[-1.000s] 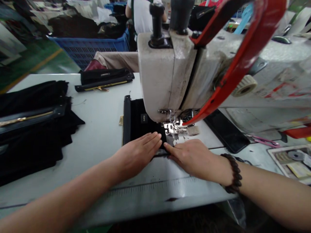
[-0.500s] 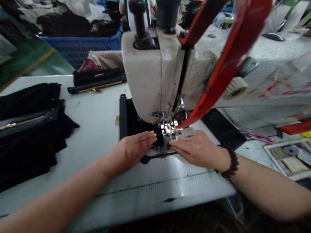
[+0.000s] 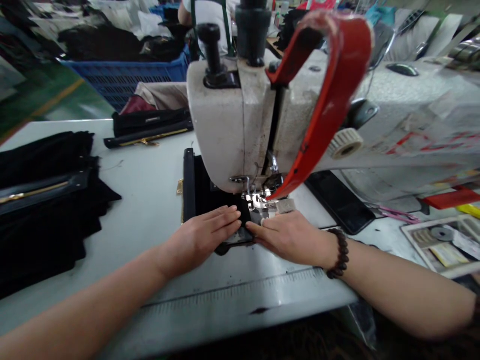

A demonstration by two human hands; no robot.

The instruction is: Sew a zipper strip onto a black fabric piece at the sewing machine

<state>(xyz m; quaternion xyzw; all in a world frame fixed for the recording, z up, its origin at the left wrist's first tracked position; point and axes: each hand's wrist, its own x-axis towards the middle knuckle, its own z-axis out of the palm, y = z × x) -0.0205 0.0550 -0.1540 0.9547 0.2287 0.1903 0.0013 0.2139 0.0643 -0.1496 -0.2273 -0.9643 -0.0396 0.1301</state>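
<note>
A black fabric piece with a dark strip and gold zip along its left edge lies under the sewing machine head. Its right edge reaches the lit presser foot. My left hand rests flat on the fabric, fingers stretched toward the foot. In front of the foot, my right hand lies low with fingers extended, its fingertips touching the fabric's right edge. Beside the right fingers is a small pale block. The needle point is too small to make out.
Black zipped pieces are piled at the left, with more behind. A phone-like black slab, pink-handled snips and a parts tray stand right. The red lever curves over my right hand. A blue crate stands beyond.
My right hand has slid left, bringing its fingertips to the fabric edge near my left fingers. My left hand stays almost in place. The camera view has shifted slightly.
</note>
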